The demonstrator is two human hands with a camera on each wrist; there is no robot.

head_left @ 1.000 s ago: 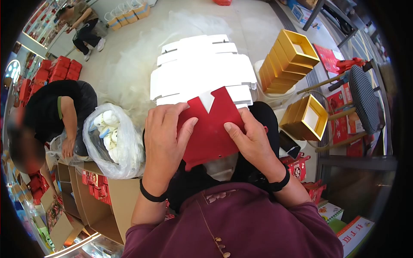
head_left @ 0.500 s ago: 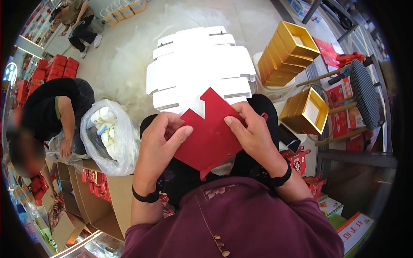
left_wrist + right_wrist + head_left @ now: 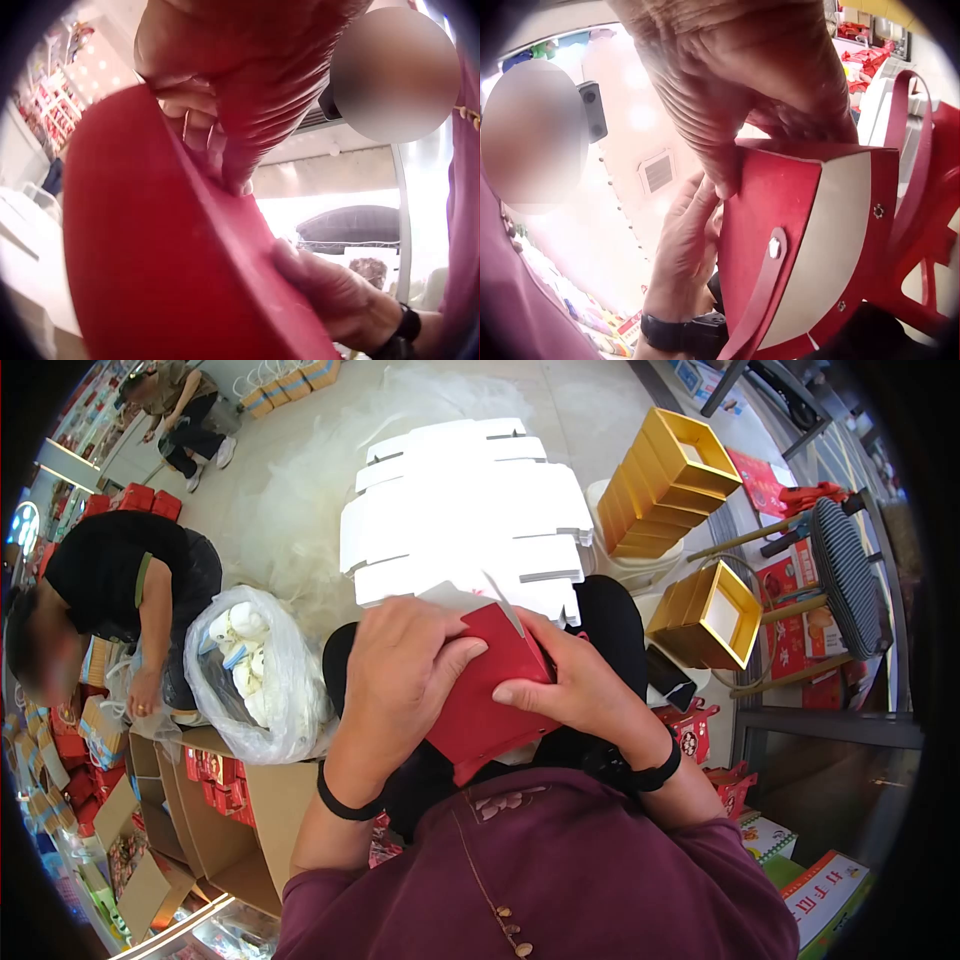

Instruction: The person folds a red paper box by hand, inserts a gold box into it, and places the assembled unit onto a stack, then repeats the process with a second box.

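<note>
A red box-like bag [image 3: 480, 695] with bent sides is held over the lap; a pale inner flap [image 3: 450, 598] stands at its top. My left hand [image 3: 405, 675] grips its upper left edge, thumb on the red face. From the right, my right hand [image 3: 590, 685] pinches it, thumb on the face and fingers round the side. The left wrist view has the red panel [image 3: 150, 232] curving under my left hand [image 3: 255, 67]. In the right wrist view a pink strap [image 3: 759, 307] is riveted to the red side, beside a whitish panel [image 3: 817, 240], below my right hand [image 3: 742, 67].
Flat white cartons [image 3: 460, 510] are stacked ahead. Gold boxes [image 3: 660, 490] stand at the right, near a striped stool [image 3: 848, 585]. To the left are a clear plastic bag [image 3: 295, 710] with white items, an open cardboard box [image 3: 235, 860] and a crouching person [image 3: 120, 570].
The red piece, flatter and turned before, is now bent into a box-like form. My left hand has moved right and up, closer to my right hand. The crouching person's head has moved up and left.
</note>
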